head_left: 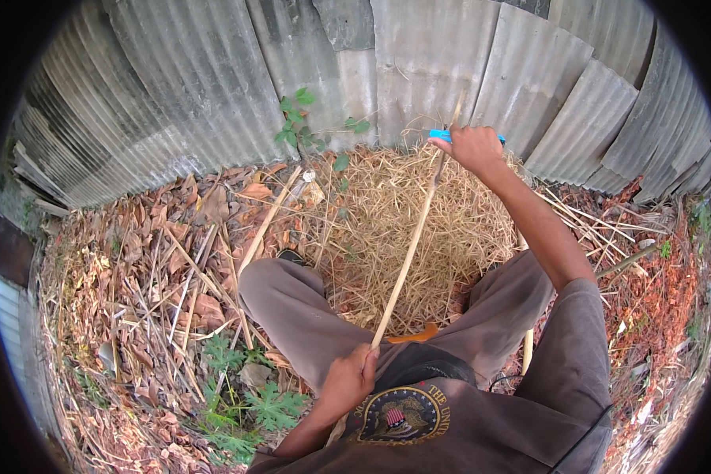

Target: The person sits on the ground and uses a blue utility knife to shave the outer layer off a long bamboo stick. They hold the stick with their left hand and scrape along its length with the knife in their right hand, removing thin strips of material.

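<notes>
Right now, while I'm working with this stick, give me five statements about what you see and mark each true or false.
1. The left hand holds the pale stick. True.
2. The right hand grips a tool with a red handle. False: the handle of the tool is blue.
3. Dry, straw-like strips lie on the ground between the legs. True.
4. The wall ahead is brick. False: the wall is corrugated sheets.
5. A green leafy plant grows near the left forearm. True.
</notes>
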`<state>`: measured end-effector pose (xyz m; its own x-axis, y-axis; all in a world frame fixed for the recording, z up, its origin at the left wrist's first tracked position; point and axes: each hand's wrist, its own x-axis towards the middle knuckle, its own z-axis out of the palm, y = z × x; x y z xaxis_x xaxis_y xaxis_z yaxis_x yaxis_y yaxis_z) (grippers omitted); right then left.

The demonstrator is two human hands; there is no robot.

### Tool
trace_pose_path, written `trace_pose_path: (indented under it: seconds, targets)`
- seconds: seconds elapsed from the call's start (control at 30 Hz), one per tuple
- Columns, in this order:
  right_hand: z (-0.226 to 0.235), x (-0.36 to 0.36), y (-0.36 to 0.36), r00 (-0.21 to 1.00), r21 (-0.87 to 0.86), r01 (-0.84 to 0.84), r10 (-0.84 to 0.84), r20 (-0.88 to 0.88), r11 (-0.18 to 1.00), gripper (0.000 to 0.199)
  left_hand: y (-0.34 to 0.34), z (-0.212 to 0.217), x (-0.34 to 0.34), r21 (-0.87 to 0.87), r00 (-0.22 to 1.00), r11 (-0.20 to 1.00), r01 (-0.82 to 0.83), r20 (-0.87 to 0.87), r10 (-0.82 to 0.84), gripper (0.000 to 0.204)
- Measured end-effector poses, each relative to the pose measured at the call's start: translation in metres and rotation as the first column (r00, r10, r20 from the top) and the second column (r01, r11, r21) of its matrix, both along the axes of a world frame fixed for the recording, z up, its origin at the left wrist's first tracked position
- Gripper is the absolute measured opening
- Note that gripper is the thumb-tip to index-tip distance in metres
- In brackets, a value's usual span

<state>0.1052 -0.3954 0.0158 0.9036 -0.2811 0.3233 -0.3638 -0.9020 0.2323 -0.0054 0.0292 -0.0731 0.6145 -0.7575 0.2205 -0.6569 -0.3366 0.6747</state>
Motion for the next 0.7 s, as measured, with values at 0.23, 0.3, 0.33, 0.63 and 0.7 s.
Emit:
trace_pose_path:
  seconds: [0.23, 0.3, 0.33, 0.63, 0.7]
  targets:
    - [0.022, -0.04, 0.054, 0.984, 0.296, 0.049, -0.096, 0.147, 0.954, 0.07, -0.004, 0.02, 0.012, -0.224, 0.422, 0.953, -0.205, -0.898, -0.121, 0.03]
    - [0.003, -0.064, 0.083, 0.979, 0.529, -0.07, -0.043, 0.198, 0.846, 0.068, -0.002, 0.019, 0.019, -0.334, 0.358, 0.901, -0.276, -0.906, -0.226, 0.031]
    - [-0.008, -0.074, 0.102, 0.987, 0.587, -0.111, 0.019, 0.161, 0.802, 0.067, -0.001, 0.021, 0.02, -0.329, 0.372, 0.904, -0.274, -0.903, -0.216, 0.031]
    - [-0.053, -0.101, 0.185, 0.916, 0.425, -0.397, 0.376, 0.136, 0.813, 0.069, -0.005, 0.029, 0.018, -0.289, 0.373, 0.909, -0.3, -0.913, -0.167, 0.032]
    - [-0.054, -0.089, 0.17, 0.937, 0.384, -0.346, 0.295, 0.185, 0.856, 0.069, -0.007, 0.029, 0.014, -0.299, 0.326, 0.903, -0.307, -0.925, -0.196, 0.032]
